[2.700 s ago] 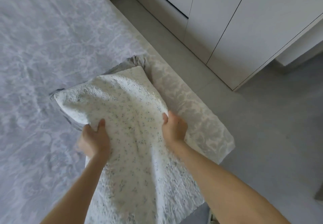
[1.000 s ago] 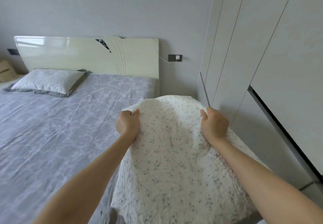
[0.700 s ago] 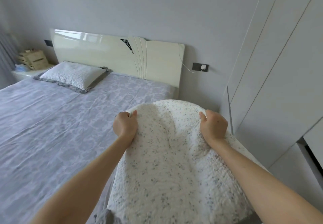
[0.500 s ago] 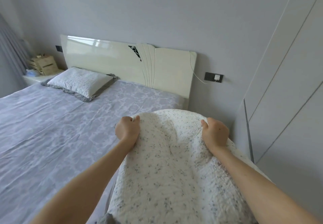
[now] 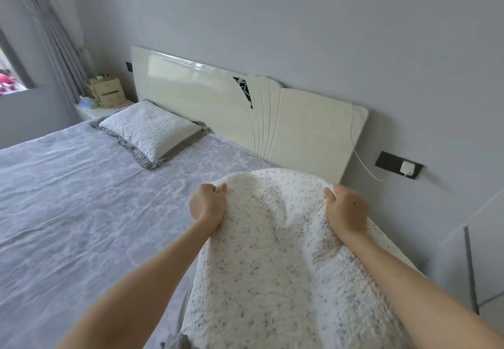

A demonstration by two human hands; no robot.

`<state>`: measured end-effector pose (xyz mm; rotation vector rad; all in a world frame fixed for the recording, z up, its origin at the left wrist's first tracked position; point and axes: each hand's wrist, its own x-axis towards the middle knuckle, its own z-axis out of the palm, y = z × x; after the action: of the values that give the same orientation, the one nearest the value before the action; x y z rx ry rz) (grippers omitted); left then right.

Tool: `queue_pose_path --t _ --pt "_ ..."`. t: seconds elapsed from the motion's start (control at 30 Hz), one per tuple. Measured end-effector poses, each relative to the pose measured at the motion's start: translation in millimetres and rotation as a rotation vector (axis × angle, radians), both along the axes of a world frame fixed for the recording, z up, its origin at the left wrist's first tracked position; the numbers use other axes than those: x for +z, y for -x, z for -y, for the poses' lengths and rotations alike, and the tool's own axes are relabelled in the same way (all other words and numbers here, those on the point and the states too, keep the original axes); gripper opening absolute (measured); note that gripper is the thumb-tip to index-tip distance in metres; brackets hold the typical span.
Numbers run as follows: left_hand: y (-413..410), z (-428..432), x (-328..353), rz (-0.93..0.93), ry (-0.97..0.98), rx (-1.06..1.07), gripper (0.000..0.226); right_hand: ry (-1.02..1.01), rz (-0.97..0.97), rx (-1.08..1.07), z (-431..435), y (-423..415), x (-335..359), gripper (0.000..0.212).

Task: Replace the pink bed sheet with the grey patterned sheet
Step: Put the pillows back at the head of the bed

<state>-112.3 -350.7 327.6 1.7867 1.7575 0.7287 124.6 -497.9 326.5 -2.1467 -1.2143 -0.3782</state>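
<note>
Two hands, left hand [image 5: 208, 202] and right hand [image 5: 345, 209], curled tight round one speckled pillow [image 5: 267, 267]. One grey patterned sheet [image 5: 68, 212] lay spread at nine o'clock, one second pillow [image 5: 150, 127] at ten.

Pillow [image 5: 148, 127] on sheet [image 5: 68, 198] before headboard [image 5: 207, 97], held pillow [image 5: 272, 253] to its right, nightstand [image 5: 92, 111] left.

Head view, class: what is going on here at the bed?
A person grips a white quilted pillow with grey speckles by its top edge, left hand and right hand apart, near the right end of the glossy cream headboard. The grey patterned sheet lies spread flat below; a second white pillow with a grey frill lies at the headboard's left end. No pink sheet shows.
</note>
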Motion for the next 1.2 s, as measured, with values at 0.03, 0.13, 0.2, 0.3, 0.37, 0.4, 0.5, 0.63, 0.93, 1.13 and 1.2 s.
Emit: queue_pose_path --t 0.03,0.13,0.2,0.3,0.37,0.4,0.5,0.63,0.93,1.13,1.2 --pt "-9.8 -15.0 -3.3 0.001 0.000 0.023 0.049 0.022 -0.003 0.021 -22.8 -16.2 -3.4 0.057" --pt "-45.2 -60.9 -12.2 0.012 -0.014 0.128 0.049 0.025 0.003 0.135 -92.0 -63.1 -13.8 0.053" --pt "-61.4 -84.2 -12.2 0.007 -0.020 0.181 0.050 -0.007 0.021 0.194 -131.4 -86.4 -17.8 0.044" --pt "-88.1 -124.1 -15.0 -0.006 -0.026 0.306 0.049 -0.017 0.041 0.293 -202.9 -124.0 -19.8 0.040" --pt "-100.1 -147.4 -17.7 -0.015 -0.025 0.379 0.051 -0.033 0.074 0.354 -249.3 -141.2 -21.3 0.039" --pt "-108.5 -166.0 -19.7 -0.013 -0.034 0.421 0.052 -0.027 0.088 0.381 -280.2 -150.9 -20.9 0.039" --pt "-119.7 -201.0 -19.6 -0.006 -0.055 0.510 0.053 -0.076 0.106 0.451 -340.3 -163.1 -19.8 0.037" --pt "-129.1 -261.9 -35.5 0.000 -0.095 0.586 0.053 -0.140 0.094 0.532 -420.7 -170.8 -36.6 0.029" --pt "-110.5 -341.9 -121.8 -0.118 -0.168 0.758 0.054 -0.055 0.003 0.644 -533.4 -154.9 -116.5 0.036" --pt "-92.1 -371.3 -224.6 -0.419 0.563 0.502 0.036 0.835 0.068 0.539 -579.8 -163.6 -213.3 0.023" --pt "-104.4 -386.1 -248.7 -0.471 0.602 0.426 0.052 0.983 -0.056 0.512 -603.8 -174.9 -231.5 0.024"
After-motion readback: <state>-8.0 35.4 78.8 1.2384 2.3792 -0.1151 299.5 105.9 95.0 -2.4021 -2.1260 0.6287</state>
